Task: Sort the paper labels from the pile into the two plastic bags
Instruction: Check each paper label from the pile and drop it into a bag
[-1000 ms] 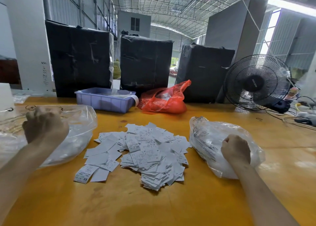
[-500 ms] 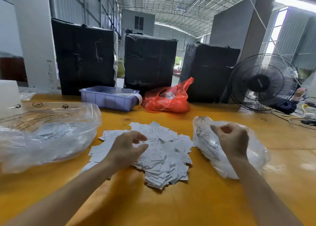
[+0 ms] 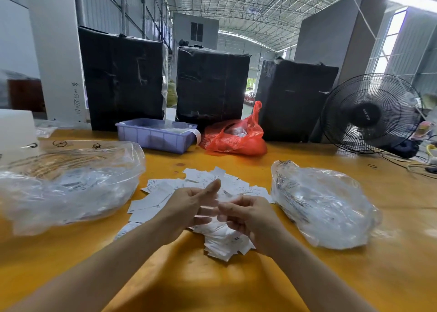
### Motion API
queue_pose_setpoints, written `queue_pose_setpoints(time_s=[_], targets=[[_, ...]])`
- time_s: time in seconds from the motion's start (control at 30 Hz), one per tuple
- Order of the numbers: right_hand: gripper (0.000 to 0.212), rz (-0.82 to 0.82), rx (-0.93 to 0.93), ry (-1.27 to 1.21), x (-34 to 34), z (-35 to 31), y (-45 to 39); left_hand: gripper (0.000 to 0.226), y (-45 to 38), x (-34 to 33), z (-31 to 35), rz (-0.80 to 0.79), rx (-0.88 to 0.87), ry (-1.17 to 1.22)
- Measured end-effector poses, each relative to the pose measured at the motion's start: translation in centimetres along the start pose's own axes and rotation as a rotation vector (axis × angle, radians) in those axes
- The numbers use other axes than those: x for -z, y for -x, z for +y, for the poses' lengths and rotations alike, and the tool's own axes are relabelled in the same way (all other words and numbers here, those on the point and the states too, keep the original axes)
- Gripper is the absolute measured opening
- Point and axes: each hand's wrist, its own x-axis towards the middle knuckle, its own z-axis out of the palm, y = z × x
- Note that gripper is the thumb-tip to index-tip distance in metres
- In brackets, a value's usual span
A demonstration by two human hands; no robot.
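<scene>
Hands (image 3: 217, 213) over label pile (image 3: 222, 240); bags (image 3: 71, 184) flanking (fan (image 3: 371, 115) behind)

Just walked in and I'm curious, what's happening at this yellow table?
A person is sorting a pile of small white paper labels on the yellow table. Both hands, left and right, meet over the pile; motion blur hides any label held. Clear plastic bags lie at left and right.

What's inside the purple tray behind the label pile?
The purple tray shows clear plastic wrapping and a white tape roll at its right end. Its near wall hides whatever lies lower inside.
</scene>
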Motion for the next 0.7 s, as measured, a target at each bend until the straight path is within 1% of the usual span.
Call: queue_pose_setpoints(time_s=[0.17, 0.23, 0.3, 0.43, 0.5, 0.57, 0.63, 0.7], targets=[[0.018, 0.014, -0.005, -0.014, 0.2, -0.2, 0.0, 0.039, -0.2, 0.8, -0.5, 0.035, -0.021, -0.015], [0.024, 0.052, -0.054, -0.084, 0.4, -0.1, -0.3, 0.028, -0.3, 0.9, -0.6, 0.03, -0.035, -0.008], [0.027, 0.065, -0.105, -0.122, 0.6, -0.2, -0.5, 0.022, -0.3, 0.9, -0.5, 0.026, -0.053, -0.011], [0.01, 0.001, -0.131, -0.092, 1.1, -0.6, -0.6, 0.017, -0.4, 0.9, -0.4, 0.036, -0.077, -0.017], [0.006, -0.008, -0.122, -0.11, 1.1, -0.8, -0.6, 0.013, -0.5, 1.0, -0.4, 0.04, -0.082, 0.016], [0.01, -0.02, -0.113, -0.149, 1.2, -0.8, -0.6, 0.006, -0.6, 1.1, -0.4, 0.038, -0.084, 0.044], [0.021, -0.03, -0.105, -0.172, 1.1, -0.9, -0.5, 0.002, -0.6, 1.2, -0.4, 0.04, -0.096, 0.051], [0.029, -0.048, -0.103, -0.161, 1.1, -0.9, -0.4, 0.009, -0.7, 1.2, -0.4, 0.059, -0.111, 0.051]])
